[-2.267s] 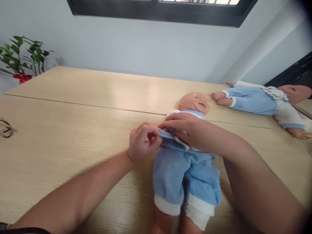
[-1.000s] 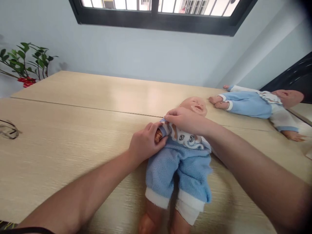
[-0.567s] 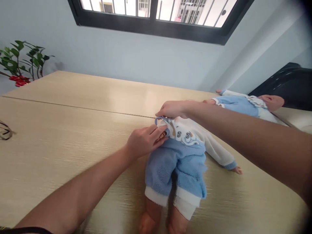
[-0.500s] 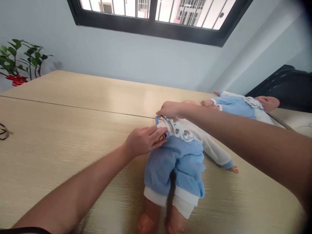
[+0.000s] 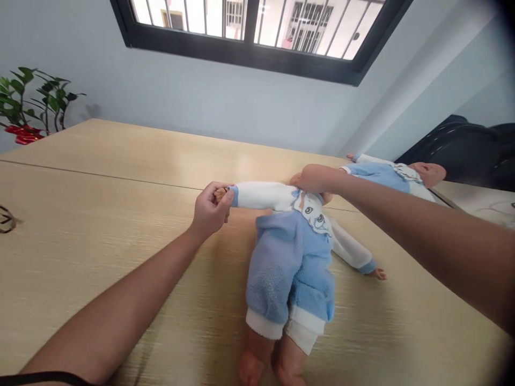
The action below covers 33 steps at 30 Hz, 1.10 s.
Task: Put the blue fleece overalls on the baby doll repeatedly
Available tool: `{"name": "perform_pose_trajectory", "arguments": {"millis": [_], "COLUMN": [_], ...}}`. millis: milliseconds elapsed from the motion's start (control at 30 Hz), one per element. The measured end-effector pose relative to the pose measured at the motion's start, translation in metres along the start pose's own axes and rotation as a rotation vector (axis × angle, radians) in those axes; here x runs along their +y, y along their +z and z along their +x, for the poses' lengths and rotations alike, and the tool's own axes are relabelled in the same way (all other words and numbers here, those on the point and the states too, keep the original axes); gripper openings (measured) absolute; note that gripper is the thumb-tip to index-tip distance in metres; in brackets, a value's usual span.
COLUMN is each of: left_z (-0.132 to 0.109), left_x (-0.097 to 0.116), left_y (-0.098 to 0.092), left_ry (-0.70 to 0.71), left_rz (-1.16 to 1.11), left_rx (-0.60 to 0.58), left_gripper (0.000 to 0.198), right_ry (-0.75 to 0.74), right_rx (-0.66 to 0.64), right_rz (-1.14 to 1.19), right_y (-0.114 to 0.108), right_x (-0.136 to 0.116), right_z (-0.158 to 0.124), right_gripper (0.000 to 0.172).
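Observation:
A baby doll (image 5: pixel 277 252) in a blue and white fleece outfit lies on its back on the table, its bare feet towards me. My left hand (image 5: pixel 213 206) is closed round the doll's small hand at the blue cuff, holding the white sleeve (image 5: pixel 259 195) stretched out to the left. At the doll's shoulder, my right hand (image 5: pixel 317 178) pinches the outfit near the blue-edged collar; its fingertips are partly hidden. An animal-face bib (image 5: pixel 314 212) covers the chest. The doll's other arm (image 5: pixel 352 246) rests out to the right. My right hand and forearm mostly hide the head.
A second doll (image 5: pixel 378 177) in similar clothes lies at the back right, beside a black chair (image 5: pixel 470 153). A seam crosses the wooden table (image 5: pixel 120 230). A potted plant (image 5: pixel 36 102) stands at the far left, and a barred window (image 5: pixel 245 37) is in the wall behind.
My left hand has moved left and up, and the doll's sleeved arm, bunched at the chest before, is now stretched out. My right hand has shifted right to the shoulder.

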<state>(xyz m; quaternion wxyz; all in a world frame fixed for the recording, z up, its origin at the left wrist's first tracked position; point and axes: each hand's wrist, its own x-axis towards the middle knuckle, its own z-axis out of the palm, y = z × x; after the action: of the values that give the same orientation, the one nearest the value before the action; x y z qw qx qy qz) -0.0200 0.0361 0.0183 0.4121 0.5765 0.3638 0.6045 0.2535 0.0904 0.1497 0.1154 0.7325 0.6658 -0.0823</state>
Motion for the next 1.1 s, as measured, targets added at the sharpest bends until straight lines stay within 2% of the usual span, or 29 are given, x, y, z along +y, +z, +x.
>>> {"name": "perform_pose_trajectory", "arguments": {"millis": [67,133,233,333,367,433,500,533,600,633,700,800,900,1000,1100], "left_z": [0.003,0.006,0.008,0.008,0.008,0.007,0.007,0.007,0.008,0.008,0.008,0.008,0.008,0.008,0.009], "left_x": [-0.002,-0.005,-0.009,-0.012,-0.013,-0.014,-0.015,-0.016,-0.019,-0.02,-0.022,-0.022,-0.022,-0.024,-0.025], "left_y": [0.003,0.004,0.004,0.002,0.001,0.001,0.0,-0.001,-0.002,-0.002,-0.003,-0.004,-0.004,-0.005,-0.005], "left_ry": [-0.072,-0.109,-0.145,-0.153,-0.152,-0.146,-0.143,-0.142,-0.137,-0.133,-0.127,-0.127,-0.127,-0.137,-0.15], "left_rz": [-0.067,-0.103,-0.13,-0.13,-0.129,-0.127,-0.126,-0.127,-0.128,-0.127,-0.124,-0.116,-0.105,-0.098,-0.098], "left_rx": [0.02,0.028,0.014,-0.013,-0.02,-0.028,-0.038,-0.045,-0.051,-0.052,-0.051,-0.05,-0.048,-0.044,-0.049], "left_gripper": [0.034,0.036,0.039,0.041,0.041,0.042,0.043,0.043,0.044,0.044,0.045,0.045,0.043,0.043,0.045], "right_ry": [0.053,0.048,0.012,-0.052,-0.108,-0.227,-0.362,-0.471,-0.872,-1.033,-1.128,-1.099,-0.994,-0.851,-0.718], "right_rx": [-0.104,-0.195,-0.173,-0.1,-0.058,0.111,0.304,0.334,0.227,0.194,0.162,0.133,0.181,0.255,0.275], "right_rz": [0.117,0.341,0.567,0.553,0.517,0.415,0.298,0.237,0.101,0.029,-0.047,-0.034,0.014,0.07,0.148], "right_y": [-0.003,-0.002,0.004,0.011,0.013,0.021,0.035,0.044,0.066,0.078,0.101,0.129,0.15,0.159,0.161], "right_x": [0.008,0.014,0.018,0.015,0.012,-0.001,-0.02,-0.031,-0.053,-0.061,-0.073,-0.075,-0.07,-0.066,-0.065], "right_z": [-0.012,-0.024,-0.034,-0.039,-0.042,-0.058,-0.088,-0.107,-0.149,-0.168,-0.2,-0.223,-0.227,-0.231,-0.238], "right_gripper": [0.029,0.029,0.027,0.025,0.025,0.029,0.03,0.029,0.026,0.03,0.034,0.022,0.013,0.009,0.008]}}
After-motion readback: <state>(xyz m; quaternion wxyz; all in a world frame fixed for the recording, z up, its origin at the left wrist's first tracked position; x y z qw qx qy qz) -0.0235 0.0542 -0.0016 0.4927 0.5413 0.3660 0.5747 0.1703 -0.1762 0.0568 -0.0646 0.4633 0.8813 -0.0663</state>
